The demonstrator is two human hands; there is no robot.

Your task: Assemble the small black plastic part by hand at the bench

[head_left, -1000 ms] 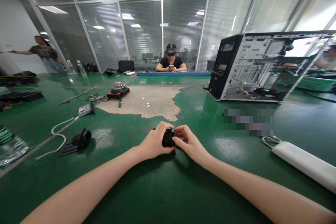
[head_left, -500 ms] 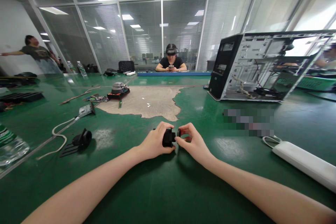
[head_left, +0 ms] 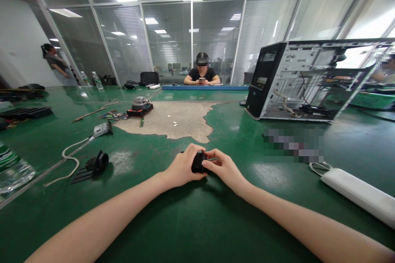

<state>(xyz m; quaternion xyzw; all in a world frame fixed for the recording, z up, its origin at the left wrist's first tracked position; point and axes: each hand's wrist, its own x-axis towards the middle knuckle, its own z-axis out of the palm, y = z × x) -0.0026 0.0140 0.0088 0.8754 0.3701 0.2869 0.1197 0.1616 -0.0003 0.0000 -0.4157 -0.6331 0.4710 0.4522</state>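
Note:
Over the green table, my left hand [head_left: 182, 167] is closed around a small black boxy device [head_left: 197, 164], its thumb below and fingers over the top. Its exact kind is hard to make out. Against the device's right end, my right hand [head_left: 222, 168] pinches a small dark cap-like piece, now mostly hidden by the fingertips. Both hands nearly meet there. To the left on the table lies a black plastic part with prongs and a round end [head_left: 98, 162].
An open computer case [head_left: 268, 80] stands at the right, with a white power strip [head_left: 354, 193] nearer me. A water bottle [head_left: 14, 168], a metal bracket [head_left: 101, 129] and a grey cable [head_left: 75, 164] lie left. Across the table sits a person [head_left: 202, 72] holding a phone.
My right hand has moved left, bringing the small cap-like piece from just apart up to the black device. My left hand stays put. A person in the far left background has turned and lowered an arm.

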